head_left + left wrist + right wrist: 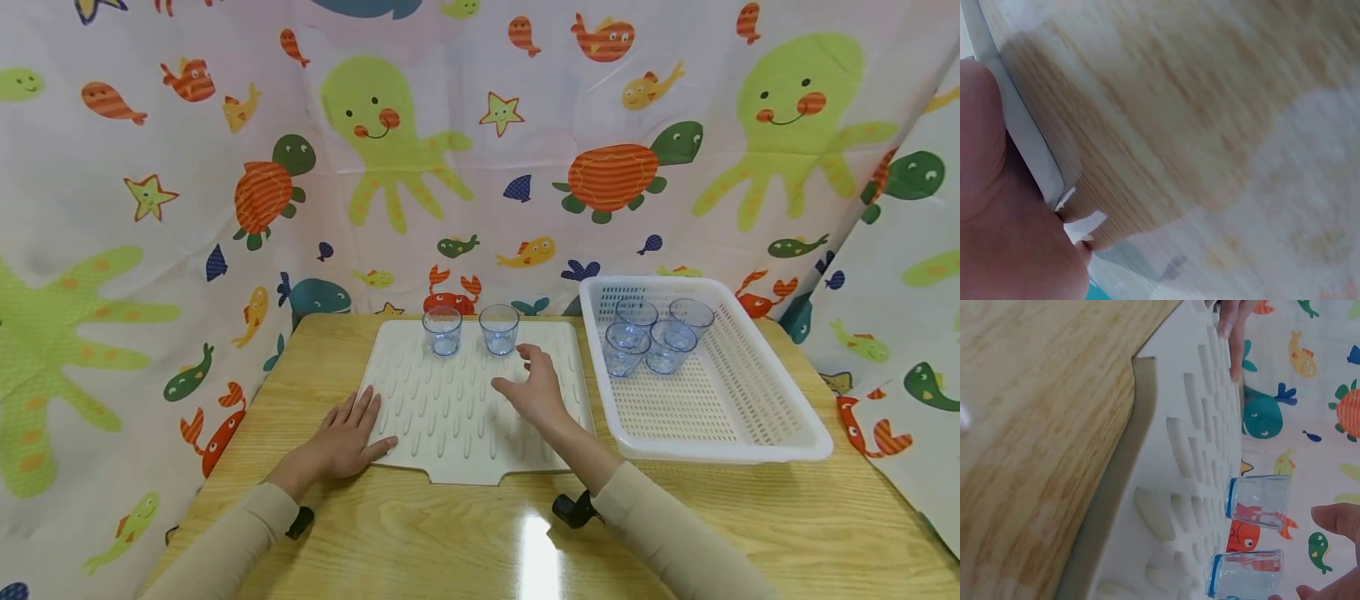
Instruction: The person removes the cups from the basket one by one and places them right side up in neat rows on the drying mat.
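Two clear bluish glasses stand upright side by side at the back of a white ridged draining board [457,429], a left glass [442,335] and a right glass [499,333]. My right hand [535,390] hovers over the board with thumb and fingers spread apart, fingertips close to the right glass's side. Nothing sits in its grasp. In the right wrist view, its thumb [1338,520] shows beside the glasses. Flat on the board's left edge rests my left hand [345,437], fingers extended; the left wrist view shows part of its palm [1010,231].
A white perforated plastic basket [780,421] stands right of the board, with several similar glasses [667,346] grouped toward its back left. The wooden table [420,542] meets a sea-animal curtain [480,192] behind and at both sides.
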Tool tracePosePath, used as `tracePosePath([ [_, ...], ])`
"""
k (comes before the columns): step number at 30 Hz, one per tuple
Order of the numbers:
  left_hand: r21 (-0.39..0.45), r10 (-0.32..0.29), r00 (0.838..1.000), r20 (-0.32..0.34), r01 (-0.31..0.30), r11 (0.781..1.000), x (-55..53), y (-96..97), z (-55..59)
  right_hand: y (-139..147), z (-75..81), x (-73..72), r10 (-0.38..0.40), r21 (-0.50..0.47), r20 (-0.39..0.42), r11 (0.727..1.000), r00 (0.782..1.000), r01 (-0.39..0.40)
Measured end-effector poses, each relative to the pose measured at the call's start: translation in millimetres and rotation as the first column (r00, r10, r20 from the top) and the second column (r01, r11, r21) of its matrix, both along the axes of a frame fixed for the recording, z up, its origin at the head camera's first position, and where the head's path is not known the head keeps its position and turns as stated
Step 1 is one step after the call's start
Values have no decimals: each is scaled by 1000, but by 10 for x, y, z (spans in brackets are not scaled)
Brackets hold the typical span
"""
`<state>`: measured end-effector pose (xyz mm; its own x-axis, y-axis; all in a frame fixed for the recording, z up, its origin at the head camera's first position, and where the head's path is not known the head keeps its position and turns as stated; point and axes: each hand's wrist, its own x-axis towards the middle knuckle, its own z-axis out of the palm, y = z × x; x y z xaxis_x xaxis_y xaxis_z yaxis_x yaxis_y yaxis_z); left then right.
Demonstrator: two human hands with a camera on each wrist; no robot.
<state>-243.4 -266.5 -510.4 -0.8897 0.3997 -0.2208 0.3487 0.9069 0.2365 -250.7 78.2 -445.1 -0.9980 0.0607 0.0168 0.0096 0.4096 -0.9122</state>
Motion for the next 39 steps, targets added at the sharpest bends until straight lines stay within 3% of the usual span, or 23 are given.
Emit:
tracePosePath([
  [13,-6,-2,1000,-4,2,1000,0,-16,-19,108,85,255,134,-43,37,990,990,-133],
  [19,3,3,1000,-4,-3,1000,30,11,41,169,143,326,215,-39,17,976,976,-214],
  [26,1,3,1000,17,-3,1000,23,6,43,289,196,421,286,38,-24,958,958,-285],
  [35,-30,11,1000,-3,-11,999,-2,-37,6,554,376,585,395,95,-74,917,916,-388],
  [39,-4,11,1000,7,-11,1000,16,-14,26,731,462,660,393,129,-62,915,918,-383],
])
